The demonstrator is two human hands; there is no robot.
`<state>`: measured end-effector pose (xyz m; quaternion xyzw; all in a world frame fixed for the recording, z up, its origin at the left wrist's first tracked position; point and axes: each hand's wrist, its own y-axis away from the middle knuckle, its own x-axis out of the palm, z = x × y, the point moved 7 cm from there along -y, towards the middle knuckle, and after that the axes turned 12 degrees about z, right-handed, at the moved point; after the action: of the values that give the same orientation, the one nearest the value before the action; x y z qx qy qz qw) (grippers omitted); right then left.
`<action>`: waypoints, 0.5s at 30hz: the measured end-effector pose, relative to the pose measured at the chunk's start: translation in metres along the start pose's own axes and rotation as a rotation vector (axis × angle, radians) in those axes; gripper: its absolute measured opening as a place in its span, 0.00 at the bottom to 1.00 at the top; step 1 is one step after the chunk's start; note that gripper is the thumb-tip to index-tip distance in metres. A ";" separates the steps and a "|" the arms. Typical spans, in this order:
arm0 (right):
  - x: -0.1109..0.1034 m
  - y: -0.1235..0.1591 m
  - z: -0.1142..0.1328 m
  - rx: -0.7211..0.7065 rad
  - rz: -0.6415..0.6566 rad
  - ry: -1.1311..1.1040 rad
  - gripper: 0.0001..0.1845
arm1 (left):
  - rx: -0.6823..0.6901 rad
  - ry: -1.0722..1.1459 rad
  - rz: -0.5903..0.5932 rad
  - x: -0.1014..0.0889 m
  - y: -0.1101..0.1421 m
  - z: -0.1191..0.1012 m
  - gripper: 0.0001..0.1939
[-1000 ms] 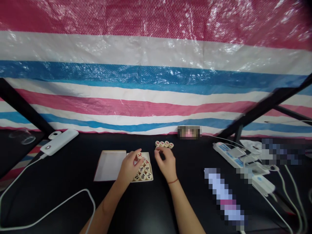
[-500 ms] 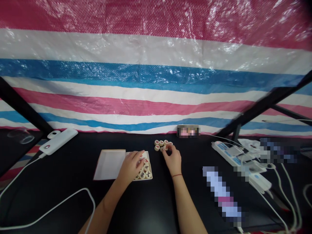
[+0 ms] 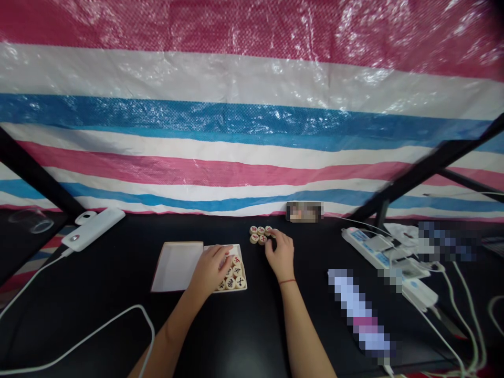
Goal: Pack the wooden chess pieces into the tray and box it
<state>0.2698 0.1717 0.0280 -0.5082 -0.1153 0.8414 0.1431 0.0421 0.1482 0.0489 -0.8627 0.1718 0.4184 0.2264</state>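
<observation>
My left hand point(image 3: 208, 270) rests over an open box point(image 3: 244, 281) of round xiangqi pieces point(image 3: 229, 283) marked with black and red characters. Its fingers are stretched across the pieces, with the thumb apart, and they hide part of the box. The box's pale lid point(image 3: 179, 266) lies against its left side. To the right of the box, my right hand point(image 3: 281, 254) is at the end of two short rows of red-marked xiangqi pieces point(image 3: 260, 230) on the black table. Thumb and fingertips close around a piece there, mostly hidden by the hand.
A white power strip point(image 3: 389, 268) with plugs and cables lies at the right. A blurred long item point(image 3: 358, 310) is nearer me, and a small blurred object point(image 3: 304, 212) stands at the back. At the left are a white device point(image 3: 94, 228) and its cable point(image 3: 79, 357).
My right hand has shifted slightly right along the rows, uncovering a red-marked piece in the front row. My left hand stays over the box.
</observation>
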 end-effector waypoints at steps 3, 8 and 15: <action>-0.001 -0.009 -0.002 -0.024 0.020 0.112 0.26 | -0.005 -0.007 -0.009 -0.001 0.000 0.001 0.12; 0.014 -0.013 -0.011 0.002 0.084 0.196 0.30 | -0.007 -0.002 -0.009 0.000 0.000 0.002 0.12; 0.015 -0.011 -0.017 0.025 0.096 0.163 0.33 | -0.007 -0.005 -0.004 -0.001 0.000 0.001 0.12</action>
<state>0.2792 0.1882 0.0114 -0.5783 -0.0685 0.8044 0.1178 0.0405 0.1489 0.0493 -0.8627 0.1680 0.4209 0.2244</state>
